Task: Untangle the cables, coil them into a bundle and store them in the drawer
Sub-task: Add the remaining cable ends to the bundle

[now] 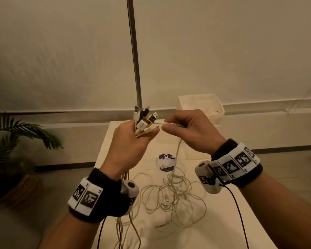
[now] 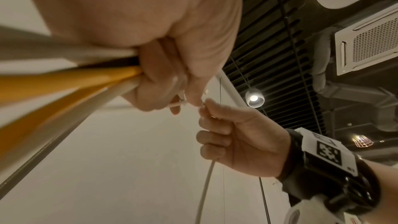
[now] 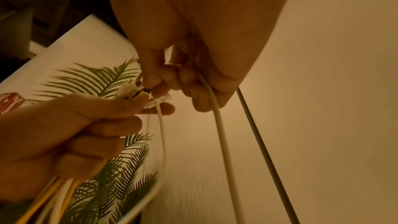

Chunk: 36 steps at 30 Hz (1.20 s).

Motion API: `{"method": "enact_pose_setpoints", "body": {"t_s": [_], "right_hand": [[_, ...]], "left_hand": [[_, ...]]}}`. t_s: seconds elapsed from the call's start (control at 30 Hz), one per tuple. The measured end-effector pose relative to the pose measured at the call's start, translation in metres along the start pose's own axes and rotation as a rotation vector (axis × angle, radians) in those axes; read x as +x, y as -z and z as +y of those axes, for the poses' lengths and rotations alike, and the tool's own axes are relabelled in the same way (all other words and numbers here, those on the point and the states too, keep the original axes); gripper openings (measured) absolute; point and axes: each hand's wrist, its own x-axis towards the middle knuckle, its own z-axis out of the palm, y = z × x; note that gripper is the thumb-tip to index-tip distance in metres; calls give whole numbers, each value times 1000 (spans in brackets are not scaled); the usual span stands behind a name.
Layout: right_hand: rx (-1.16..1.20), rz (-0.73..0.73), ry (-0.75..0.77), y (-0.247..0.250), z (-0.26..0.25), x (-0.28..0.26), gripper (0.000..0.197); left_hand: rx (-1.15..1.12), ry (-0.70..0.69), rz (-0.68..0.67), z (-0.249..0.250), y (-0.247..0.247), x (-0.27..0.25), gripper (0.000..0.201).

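Gripping a bunch of cable ends [image 1: 144,121] in my left hand [image 1: 128,147], I am holding them raised above the table [image 1: 223,221], with the USB plugs sticking up out of my fist. My fingers are curling tight around white and yellow cords [image 2: 71,77], which are hanging down past my wrist toward the table edge. My right hand [image 1: 190,131] is pinching one white cable [image 1: 177,151] between thumb and forefinger, its tip just beside the plugs in my left hand; the other fingers are curling loosely around the same cable, which is dropping down to the table. In the right wrist view that white cable [image 3: 221,125] is running out below my fingers. A loose tangle of pale cables [image 1: 174,196] is lying on the white tabletop between my forearms, near a round purple sticker [image 1: 164,156]. A white open box [image 1: 201,105] is standing at the far right corner of the table, well apart from the tangle. A potted palm [image 1: 13,141] is standing on the floor to my left.
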Motion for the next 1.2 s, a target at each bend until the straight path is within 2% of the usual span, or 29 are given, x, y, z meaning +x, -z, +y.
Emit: {"method": "enact_pose_setpoints", "body": {"t_s": [0.07, 0.2, 0.3, 0.4, 0.53, 0.63, 0.7, 0.77, 0.83, 0.9, 0.97, 1.03, 1.13, 1.2], "right_hand": [[39, -12, -2, 1, 4, 0, 11], [171, -87, -70, -13, 28, -12, 16], [189, -186, -137, -41, 56, -26, 19], [147, -256, -224, -66, 89, -38, 21], [60, -278, -269, -73, 116, -46, 24], [160, -208, -339, -75, 115, -43, 24], [399, -52, -472, -73, 111, -40, 25], [537, 5, -517, -67, 107, -37, 25], [444, -115, -469, -61, 101, -33, 26], [185, -266, -332, -54, 86, -26, 25], [56, -304, -218, -45, 69, -19, 24], [90, -286, -199, -33, 56, -14, 22], [183, -199, -237, -20, 53, -18, 17], [215, -130, -248, -18, 57, -21, 17]], "left_hand": [[52, -27, 7, -1, -7, 1, 22], [36, -43, 155, 0, -7, 7, 21], [-9, 2, 307, 1, 4, 16, 20], [-93, 51, 519, -5, 23, 28, 9], [-139, 134, 707, -20, 47, 34, 16], [-113, 188, 753, -23, 58, 34, 20], [-43, 171, 730, -20, 59, 29, 21], [54, 102, 611, -12, 49, 17, 18], [133, 20, 358, -9, 30, 6, 12], [217, -33, 54, -15, 8, 2, 19], [306, -59, -167, -24, -12, 2, 16], [364, -69, -214, -29, -22, 6, 7], [414, -76, -194, -32, -26, 11, 18], [447, -87, -151, -29, -27, 14, 16]]}}
